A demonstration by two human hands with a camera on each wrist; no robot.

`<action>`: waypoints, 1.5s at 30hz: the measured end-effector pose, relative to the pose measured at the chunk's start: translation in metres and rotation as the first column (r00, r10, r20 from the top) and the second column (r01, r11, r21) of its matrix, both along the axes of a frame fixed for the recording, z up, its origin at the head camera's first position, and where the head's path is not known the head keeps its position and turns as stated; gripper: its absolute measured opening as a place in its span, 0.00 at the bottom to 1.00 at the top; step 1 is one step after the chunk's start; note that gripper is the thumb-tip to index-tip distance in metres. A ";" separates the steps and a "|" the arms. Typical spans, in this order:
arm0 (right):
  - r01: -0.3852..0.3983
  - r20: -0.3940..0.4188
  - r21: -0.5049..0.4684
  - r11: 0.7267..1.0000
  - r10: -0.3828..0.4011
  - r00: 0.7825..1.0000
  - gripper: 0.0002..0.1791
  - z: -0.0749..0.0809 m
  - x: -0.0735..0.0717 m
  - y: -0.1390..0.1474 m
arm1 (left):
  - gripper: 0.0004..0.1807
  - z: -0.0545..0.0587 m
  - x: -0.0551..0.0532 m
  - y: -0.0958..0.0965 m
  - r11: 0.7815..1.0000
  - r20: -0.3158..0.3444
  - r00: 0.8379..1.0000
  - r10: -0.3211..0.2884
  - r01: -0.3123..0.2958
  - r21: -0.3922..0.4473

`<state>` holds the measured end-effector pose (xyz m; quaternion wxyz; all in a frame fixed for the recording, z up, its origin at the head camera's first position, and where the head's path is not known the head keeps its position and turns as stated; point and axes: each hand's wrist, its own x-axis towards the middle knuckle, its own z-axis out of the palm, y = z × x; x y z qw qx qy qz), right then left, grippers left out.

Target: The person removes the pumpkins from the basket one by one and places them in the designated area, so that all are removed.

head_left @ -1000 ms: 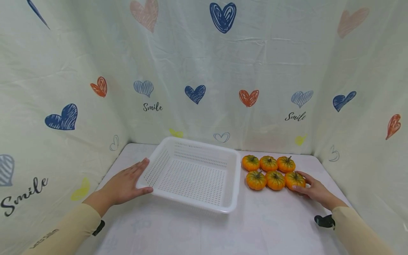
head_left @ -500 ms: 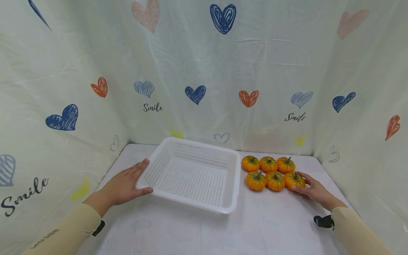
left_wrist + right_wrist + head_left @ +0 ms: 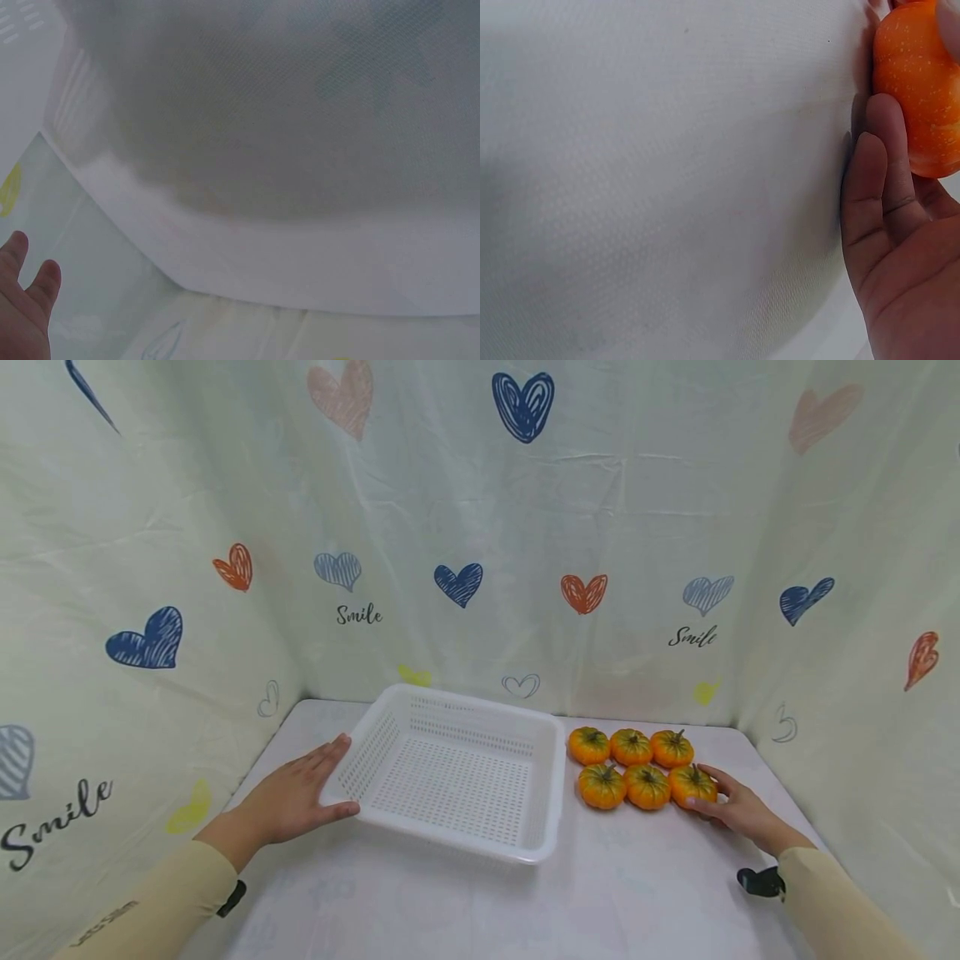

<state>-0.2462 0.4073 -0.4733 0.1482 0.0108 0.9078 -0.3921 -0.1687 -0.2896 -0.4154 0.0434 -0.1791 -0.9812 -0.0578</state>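
Note:
A white perforated plastic basket (image 3: 457, 785) stands at an angle on the table, with nothing in it. My left hand (image 3: 288, 793) rests against its left end with straight, spread fingers, the thumb at the near left corner. Small orange pumpkins with green-streaked tops sit in two rows right of the basket. My right hand (image 3: 742, 810) holds the near-row pumpkin at the right end (image 3: 692, 785), thumb in front and fingers behind. In the right wrist view this pumpkin (image 3: 922, 90) lies between thumb and fingers, close to the table surface.
Beside the held pumpkin are a middle pumpkin (image 3: 647, 786) and a left pumpkin (image 3: 602, 787); the back row (image 3: 631, 747) is behind them. A white cloth covers the table (image 3: 450, 910). Curtains (image 3: 525, 510) printed with hearts enclose the back and both sides.

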 end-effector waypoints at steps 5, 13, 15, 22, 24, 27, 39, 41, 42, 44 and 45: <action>-0.006 0.003 0.002 1.000 0.006 1.000 0.60 -0.001 0.000 0.000 | 0.59 -0.001 -0.001 -0.001 1.000 -0.001 1.000 0.002 -0.002 -0.007; -0.003 0.013 -0.012 1.000 0.003 1.000 0.59 0.000 0.001 -0.001 | 0.58 0.002 0.004 0.001 1.000 0.001 1.000 0.003 -0.003 -0.009; 0.000 0.014 -0.015 1.000 0.000 1.000 0.59 0.000 0.001 -0.001 | 0.58 0.003 0.004 0.002 1.000 -0.001 1.000 0.001 -0.001 -0.009; -0.001 0.013 -0.009 1.000 0.002 1.000 0.57 0.001 0.000 0.000 | 0.58 0.003 0.003 0.002 1.000 -0.003 1.000 -0.006 0.006 -0.012; 0.004 0.015 -0.008 1.000 -0.003 1.000 0.57 0.001 0.000 0.000 | 0.58 0.003 0.002 0.002 1.000 -0.005 1.000 -0.007 0.007 -0.014; -0.003 0.010 -0.005 1.000 0.004 1.000 0.57 0.002 -0.001 0.001 | 0.58 0.003 0.002 0.002 1.000 -0.005 1.000 -0.009 0.008 -0.015; -0.002 0.006 0.007 1.000 0.002 1.000 0.59 0.005 0.003 0.000 | 0.58 0.003 0.001 0.002 1.000 -0.012 1.000 -0.016 0.016 -0.009; 0.007 0.010 0.020 1.000 -0.007 1.000 0.60 0.006 0.003 0.001 | 0.59 0.004 0.001 0.002 1.000 0.000 1.000 -0.008 0.008 0.002; 0.009 0.011 0.024 1.000 -0.009 1.000 0.61 0.006 0.003 0.001 | 0.59 0.004 0.001 0.002 1.000 0.006 1.000 -0.003 0.003 0.005; 0.005 0.016 0.032 0.999 -0.005 1.000 0.61 0.008 0.005 0.003 | 0.59 0.004 0.001 0.001 1.000 0.021 1.000 0.008 -0.008 0.019; 0.001 0.018 0.038 0.999 -0.002 1.000 0.61 0.009 0.006 0.004 | 0.59 0.004 0.001 0.001 1.000 0.028 1.000 0.011 -0.012 0.027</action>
